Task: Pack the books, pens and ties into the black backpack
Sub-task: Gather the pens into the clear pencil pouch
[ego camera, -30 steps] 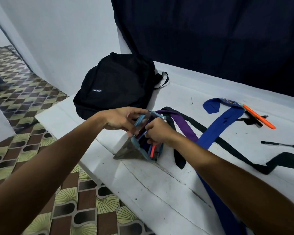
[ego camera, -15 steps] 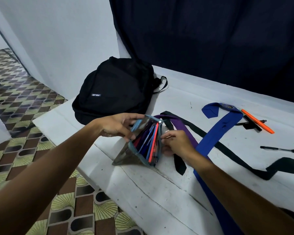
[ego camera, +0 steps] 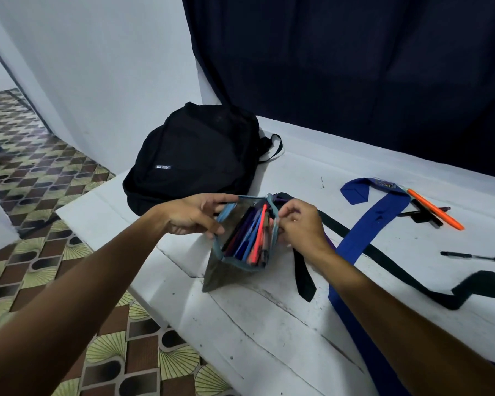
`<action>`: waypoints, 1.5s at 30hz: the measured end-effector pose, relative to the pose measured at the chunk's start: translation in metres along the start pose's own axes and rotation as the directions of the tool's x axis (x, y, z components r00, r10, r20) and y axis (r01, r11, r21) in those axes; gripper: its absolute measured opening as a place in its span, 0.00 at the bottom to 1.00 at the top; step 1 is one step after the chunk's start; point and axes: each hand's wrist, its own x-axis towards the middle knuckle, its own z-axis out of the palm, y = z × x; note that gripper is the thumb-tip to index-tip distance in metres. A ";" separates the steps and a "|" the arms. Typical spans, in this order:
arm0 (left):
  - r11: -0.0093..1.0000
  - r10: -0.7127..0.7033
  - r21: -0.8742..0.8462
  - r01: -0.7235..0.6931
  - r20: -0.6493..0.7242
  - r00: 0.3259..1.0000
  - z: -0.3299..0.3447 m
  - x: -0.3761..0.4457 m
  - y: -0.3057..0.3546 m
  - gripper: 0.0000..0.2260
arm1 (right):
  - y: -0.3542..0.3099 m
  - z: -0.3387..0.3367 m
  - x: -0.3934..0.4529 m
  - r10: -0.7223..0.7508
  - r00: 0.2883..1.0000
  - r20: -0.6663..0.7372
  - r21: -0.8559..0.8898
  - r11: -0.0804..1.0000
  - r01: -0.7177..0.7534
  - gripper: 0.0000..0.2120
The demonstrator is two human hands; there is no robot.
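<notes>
A grey pencil pouch (ego camera: 220, 274) with a blue zip rim stands open on the white table (ego camera: 269, 324), full of several pens (ego camera: 255, 238). My left hand (ego camera: 195, 215) pinches its left rim; my right hand (ego camera: 300, 227) pinches the right rim. The black backpack (ego camera: 195, 158) lies shut behind the pouch at the table's far left. A blue tie (ego camera: 375, 221), a black tie (ego camera: 412, 281) and a purple tie, mostly hidden under my right hand, lie to the right. An orange pen (ego camera: 435, 210) and a black pen (ego camera: 475, 257) lie further right.
The table's left edge drops to a patterned tile floor (ego camera: 40, 267). A dark curtain (ego camera: 355, 67) hangs behind the table, and a white wall (ego camera: 97, 67) stands behind the backpack. A small black object (ego camera: 423, 217) lies beside the orange pen.
My right hand came out of the pouch and now pinches its right rim. The pouch mouth stands wider open, showing the pens inside.
</notes>
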 end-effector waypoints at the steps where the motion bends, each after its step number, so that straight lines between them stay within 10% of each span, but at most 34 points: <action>1: 1.000 -0.015 0.014 0.015 -0.017 1.000 0.001 0.000 -0.001 0.47 | -0.003 -0.003 0.002 -0.028 1.000 -0.003 -0.013 1.000 0.028 0.11; 8: 0.987 -0.025 0.154 0.035 -0.067 0.997 0.022 0.002 0.002 0.31 | 0.005 -0.008 0.002 0.023 0.999 0.031 -0.024 0.999 -0.023 0.12; 19: 0.907 -0.014 0.417 0.054 -0.098 0.995 0.032 0.004 0.026 0.36 | 0.012 -0.011 -0.005 0.125 0.991 0.043 0.234 0.963 -0.132 0.07; 31: 0.609 0.081 0.791 0.065 -0.143 0.986 0.080 0.040 0.024 0.36 | 0.037 -0.043 -0.005 0.331 0.919 0.214 0.087 0.931 -0.355 0.08; 45: 0.542 0.354 0.840 0.020 -0.250 0.901 0.112 0.088 0.050 0.21 | 0.033 -0.107 -0.006 0.305 0.923 0.233 -0.019 0.951 -0.309 0.04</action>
